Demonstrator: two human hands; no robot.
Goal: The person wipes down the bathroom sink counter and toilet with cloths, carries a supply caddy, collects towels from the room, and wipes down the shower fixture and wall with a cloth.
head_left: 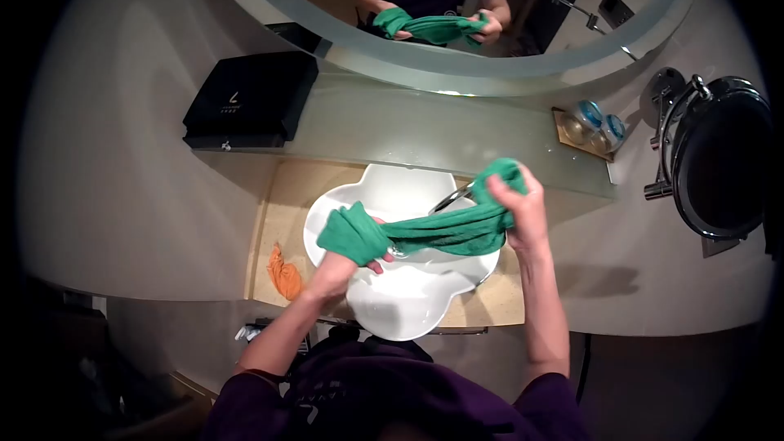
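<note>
A green cloth (449,230) is stretched between my two hands, over the white sink basin (400,306). My left hand (336,271) grips its bunched end, and the cloth covers most of those fingers. At the other end my right hand (527,208) is closed on the cloth, thumb on top. Behind the cloth a chrome faucet (451,198) shows in part. Left of the basin, near my left forearm, a crumpled orange cloth (284,273) lies on the beige counter (265,220).
A black box (253,98) sits on the left of the glass shelf (392,118). Two glass jars with blue lids (592,122) stand on a small wooden tray at right. A round wall mirror (719,159) juts out at far right. A large lit mirror (457,57) fills the back.
</note>
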